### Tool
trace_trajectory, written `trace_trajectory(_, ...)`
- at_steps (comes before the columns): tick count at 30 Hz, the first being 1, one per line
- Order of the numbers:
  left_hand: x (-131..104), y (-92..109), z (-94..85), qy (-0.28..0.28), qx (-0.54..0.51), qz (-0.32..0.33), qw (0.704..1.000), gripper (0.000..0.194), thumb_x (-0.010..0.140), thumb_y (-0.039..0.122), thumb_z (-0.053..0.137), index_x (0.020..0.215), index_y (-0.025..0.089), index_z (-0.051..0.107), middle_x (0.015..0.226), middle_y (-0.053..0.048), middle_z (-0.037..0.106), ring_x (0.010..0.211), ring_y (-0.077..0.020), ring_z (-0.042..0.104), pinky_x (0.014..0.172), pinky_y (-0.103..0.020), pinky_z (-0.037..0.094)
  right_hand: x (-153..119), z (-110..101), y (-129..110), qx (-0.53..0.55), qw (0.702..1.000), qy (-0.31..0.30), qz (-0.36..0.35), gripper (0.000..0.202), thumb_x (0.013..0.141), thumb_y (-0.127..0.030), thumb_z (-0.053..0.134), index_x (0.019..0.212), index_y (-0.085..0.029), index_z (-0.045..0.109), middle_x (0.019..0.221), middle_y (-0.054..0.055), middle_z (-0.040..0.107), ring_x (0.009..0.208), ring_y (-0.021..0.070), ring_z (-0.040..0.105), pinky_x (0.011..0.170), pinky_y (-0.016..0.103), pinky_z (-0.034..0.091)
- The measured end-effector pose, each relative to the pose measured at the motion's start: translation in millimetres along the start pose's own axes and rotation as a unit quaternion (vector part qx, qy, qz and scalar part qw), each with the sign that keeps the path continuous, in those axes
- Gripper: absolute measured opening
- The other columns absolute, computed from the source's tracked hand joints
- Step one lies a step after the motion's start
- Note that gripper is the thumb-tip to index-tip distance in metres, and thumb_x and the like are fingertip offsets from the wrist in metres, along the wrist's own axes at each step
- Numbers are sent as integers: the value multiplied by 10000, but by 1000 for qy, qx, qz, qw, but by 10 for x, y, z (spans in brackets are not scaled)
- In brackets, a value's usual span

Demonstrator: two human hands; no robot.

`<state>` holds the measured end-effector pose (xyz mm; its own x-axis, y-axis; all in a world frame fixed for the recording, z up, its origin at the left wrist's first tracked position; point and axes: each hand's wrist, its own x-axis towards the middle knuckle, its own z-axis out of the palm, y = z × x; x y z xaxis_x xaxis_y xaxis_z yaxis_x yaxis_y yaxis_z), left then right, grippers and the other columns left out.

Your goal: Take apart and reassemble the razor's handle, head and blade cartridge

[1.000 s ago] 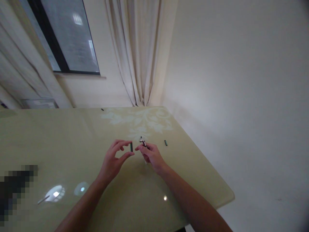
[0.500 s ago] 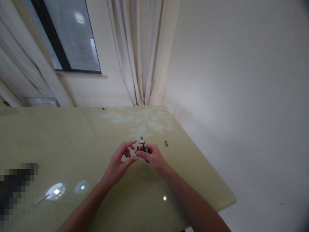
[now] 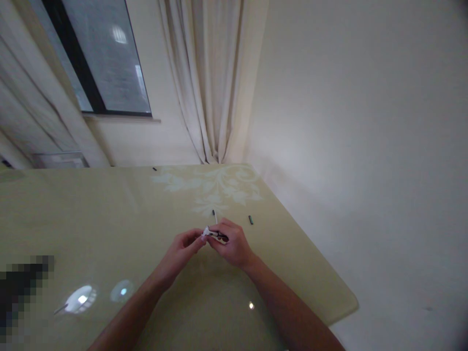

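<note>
- Closest in was the glossy pale green table (image 3: 292, 278), with bright light reflections on its near half.
- Left hand (image 3: 183, 246): thumb and fingers drawn in close at the white end of the gadget; couldn't tell if they really gripped it.
- Right hand (image 3: 234, 243): clamped around the small white-and-black gadget (image 3: 212, 233), which sat above the table right between both hands, pointing left.
- Thin stick with a dark tip (image 3: 214, 213) poked out just past the right hand, lower end hidden behind it.
- Little dark green strip (image 3: 250, 220) lay on the tabletop near the right hand, off to its right.
- Tiny dark bit (image 3: 154, 169) was way over by the far edge.
- Behind all that: cream curtain (image 3: 204, 78) and a dark-framed window (image 3: 106, 58).
</note>
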<state>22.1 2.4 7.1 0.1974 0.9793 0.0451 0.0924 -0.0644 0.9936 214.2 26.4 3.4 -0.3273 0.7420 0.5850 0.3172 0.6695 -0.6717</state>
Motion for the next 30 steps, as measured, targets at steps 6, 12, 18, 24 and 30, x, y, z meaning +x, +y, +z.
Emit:
trace_trajectory(6, -8, -110, -29, -6, -58, -13, 998, 398, 868, 584, 742, 899, 191, 789, 774, -15, 688, 662, -142, 506, 619, -242, 384, -13, -6, -1, 17, 1000, -16, -18, 200, 969, -381, 711, 1063, -235, 811, 845, 57, 683, 736, 173, 603, 710, 274, 475)
trace_trajectory(12, 23, -127, -89, 57, -120, 19, 991, 473, 742, 483, 891, 1132, 236, 790, 1077, -69, 781, 983, -229, 681, 867, -310, 523, 21, -39, -108, 156, 983, 0, 99, 328, 931, -486, 734, 1089, -199, 752, 817, 15, 617, 681, 140, 525, 630, 246, 417)
trace_trajectory(18, 39, -120, -138, 78, -151, 37, 985, 530, 694, 446, 934, 1170, 258, 795, 1076, -63, 802, 1003, -239, 710, 915, -349, 549, 44, -39, -130, 295, 936, -70, 178, 492, 985, -606, 582, 902, -164, 783, 653, -20, 460, 585, 118, 399, 537, 240, 301)
trace_trajectory(24, 12, -87, -96, 39, -207, 37, 977, 511, 693, 391, 952, 1169, 274, 807, 1026, -60, 814, 946, -233, 753, 942, -383, 574, 35, -30, -168, 302, 934, -83, 174, 503, 969, -623, 599, 926, -166, 805, 639, -22, 476, 577, 115, 402, 542, 243, 311)
trace_trajectory(30, -9, -84, -96, 37, -214, 34, 975, 493, 694, 368, 956, 1156, 273, 814, 1017, -50, 811, 915, -202, 755, 908, -337, 593, 41, -49, -200, 278, 943, -84, 160, 470, 981, -585, 599, 899, -174, 811, 630, -24, 486, 594, 120, 425, 585, 253, 342)
